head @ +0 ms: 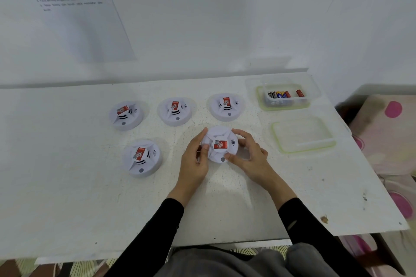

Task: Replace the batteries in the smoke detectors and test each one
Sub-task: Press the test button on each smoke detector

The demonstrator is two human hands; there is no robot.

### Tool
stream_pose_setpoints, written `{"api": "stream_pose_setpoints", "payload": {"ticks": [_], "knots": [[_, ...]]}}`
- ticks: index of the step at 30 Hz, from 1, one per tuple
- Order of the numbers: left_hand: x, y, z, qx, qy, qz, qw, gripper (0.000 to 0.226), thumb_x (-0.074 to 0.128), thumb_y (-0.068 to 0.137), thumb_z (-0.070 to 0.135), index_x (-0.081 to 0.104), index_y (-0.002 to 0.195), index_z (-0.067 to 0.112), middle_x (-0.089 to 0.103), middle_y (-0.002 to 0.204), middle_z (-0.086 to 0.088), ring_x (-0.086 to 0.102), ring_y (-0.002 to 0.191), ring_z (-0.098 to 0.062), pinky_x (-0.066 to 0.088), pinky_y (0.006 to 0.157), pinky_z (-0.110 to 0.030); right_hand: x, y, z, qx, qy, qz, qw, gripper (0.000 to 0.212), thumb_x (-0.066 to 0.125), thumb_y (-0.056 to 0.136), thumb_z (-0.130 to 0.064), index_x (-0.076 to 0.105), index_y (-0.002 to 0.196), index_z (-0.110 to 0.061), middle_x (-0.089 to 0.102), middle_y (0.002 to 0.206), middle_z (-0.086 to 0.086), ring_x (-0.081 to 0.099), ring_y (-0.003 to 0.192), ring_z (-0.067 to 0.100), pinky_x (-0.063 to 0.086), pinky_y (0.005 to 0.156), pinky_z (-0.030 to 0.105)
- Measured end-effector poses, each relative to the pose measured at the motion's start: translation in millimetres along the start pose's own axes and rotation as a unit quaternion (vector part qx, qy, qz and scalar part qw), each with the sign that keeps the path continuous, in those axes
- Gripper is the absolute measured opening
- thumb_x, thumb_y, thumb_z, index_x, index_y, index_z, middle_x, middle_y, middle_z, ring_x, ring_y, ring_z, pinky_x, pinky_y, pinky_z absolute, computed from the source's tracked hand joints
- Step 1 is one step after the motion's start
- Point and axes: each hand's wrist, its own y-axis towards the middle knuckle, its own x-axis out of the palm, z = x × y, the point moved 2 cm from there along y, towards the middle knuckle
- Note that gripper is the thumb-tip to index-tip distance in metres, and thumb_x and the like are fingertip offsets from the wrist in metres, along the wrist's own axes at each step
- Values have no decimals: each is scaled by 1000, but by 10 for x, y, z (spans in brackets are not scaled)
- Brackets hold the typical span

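Currently we hold one smoke detector in both hands at the centre of the frame, over the white table. Can't tell if it rests on the surface or is slightly lifted. The red label faces up and the grey button sits at its lower edge.

Our left hand grips its left rim, with the thumb lying on the face and the fingers curled over the upper-left edge. Our right hand grips the right rim, with the thumb tip just beside the grey button and the fingers curled round the far side.

Four other detectors sit face up on the table. Three are in a row above the hands: left, middle and right. The fourth is at lower left, well apart from our left hand.

At upper right, a clear plastic container holds mixed batteries. Below it lies a clear green-rimmed lid. A printed sheet hangs on the wall at upper left; its text is too blurred to read.
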Motion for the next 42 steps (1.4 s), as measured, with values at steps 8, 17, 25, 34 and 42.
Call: {"api": "stream_pose_setpoints", "payload": {"ticks": [8, 17, 25, 34, 42], "knots": [[-2, 1, -2, 4, 3, -2, 1000, 39, 47, 104, 18, 44, 140, 31, 53, 137, 16, 49, 128, 2, 44, 99, -13, -1, 0, -5, -1, 0, 4, 1000, 62, 73, 82, -36, 33, 122, -62, 56, 120, -23, 44, 121, 5, 15, 102, 32], [-4, -5, -4, -6, -1, -5, 1000, 40, 47, 104, 20, 45, 143, 28, 53, 138, 16, 49, 129, 0, 46, 101, -18, 0, 0, 0, -4, 2, 4, 1000, 62, 73, 82, -37, 34, 124, -60, 59, 123, -19, 45, 122, 7, 14, 103, 32], [24, -28, -1, -17, 39, 40, 998, 43, 41, 105, 23, 40, 147, 15, 51, 144, 4, 49, 130, -5, 45, 101, -15, 28, -23, -6, -2, -32, 15, 999, 66, 71, 81, -47, 35, 135, -55, 55, 124, -24, 37, 123, 3, 12, 100, 25], [-96, -127, -68, -24, 146, 106, 983, 41, 40, 103, 28, 50, 141, 14, 59, 131, 3, 52, 119, -10, 40, 99, -15, 153, 39, -17, -20, -166, 22, 986, 73, 54, 65, -83, 39, 132, -58, 39, 138, -25, 26, 129, 4, 7, 104, 27], [-104, -135, -69, -35, 178, 104, 978, 39, 41, 104, 13, 49, 142, 12, 59, 135, -3, 48, 122, -13, 31, 98, -8, 170, 35, -14, -18, -203, 10, 979, 83, 36, 58, -91, 38, 134, -57, 33, 144, -22, 19, 134, 5, 2, 107, 28]]}}
